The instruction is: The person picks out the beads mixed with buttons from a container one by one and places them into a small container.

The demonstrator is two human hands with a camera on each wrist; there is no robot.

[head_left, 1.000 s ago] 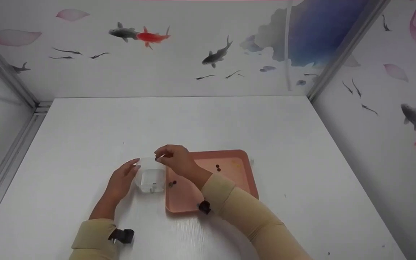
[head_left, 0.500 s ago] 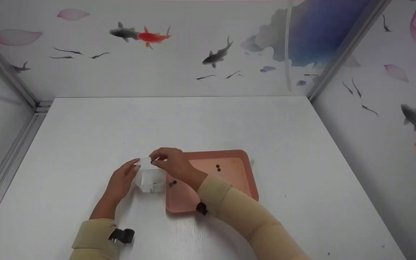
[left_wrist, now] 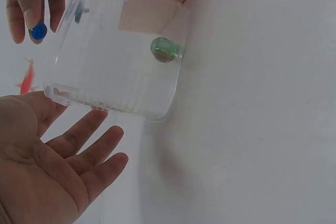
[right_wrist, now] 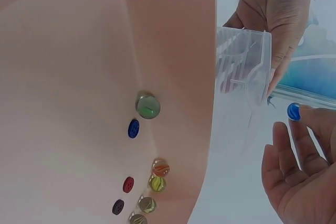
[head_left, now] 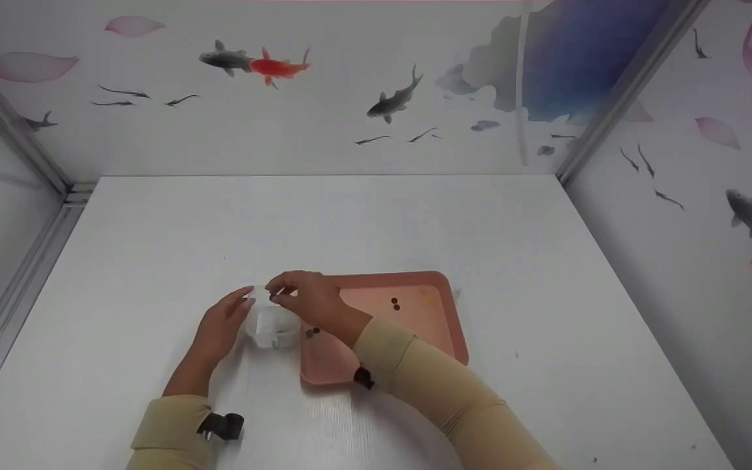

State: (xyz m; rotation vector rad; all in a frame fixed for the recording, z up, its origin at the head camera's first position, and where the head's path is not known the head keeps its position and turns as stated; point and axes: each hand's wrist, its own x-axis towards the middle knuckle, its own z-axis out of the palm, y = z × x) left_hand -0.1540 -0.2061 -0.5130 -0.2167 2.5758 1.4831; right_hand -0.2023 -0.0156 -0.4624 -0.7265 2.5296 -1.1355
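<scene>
My right hand (head_left: 314, 297) pinches a blue marble (right_wrist: 294, 111) between thumb and fingertip, over the far part of a clear plastic box (head_left: 271, 326). Beside the box, my left hand (head_left: 219, 326) has its fingers extended, fingertips at the box's rim; in the left wrist view its palm (left_wrist: 42, 182) is turned toward the box. Through the box wall a green marble (left_wrist: 164, 50) shows inside. Right of the box lies a pink tray (head_left: 408, 281), partly covered by my right forearm. It holds a green marble (right_wrist: 148, 107), a blue button (right_wrist: 134, 128) and a red button (right_wrist: 128, 184).
More marbles lie along the tray's side, including an orange one (right_wrist: 160, 168) and a yellow one (right_wrist: 157, 183). A dark button (right_wrist: 118, 206) is near them. The box stands against the tray's left edge on the white table (head_left: 324, 222). Fish-patterned panels (head_left: 324, 130) enclose the table.
My right hand has moved left and slightly toward me with the blue marble, further over the box. My left hand and the tray have stayed in place.
</scene>
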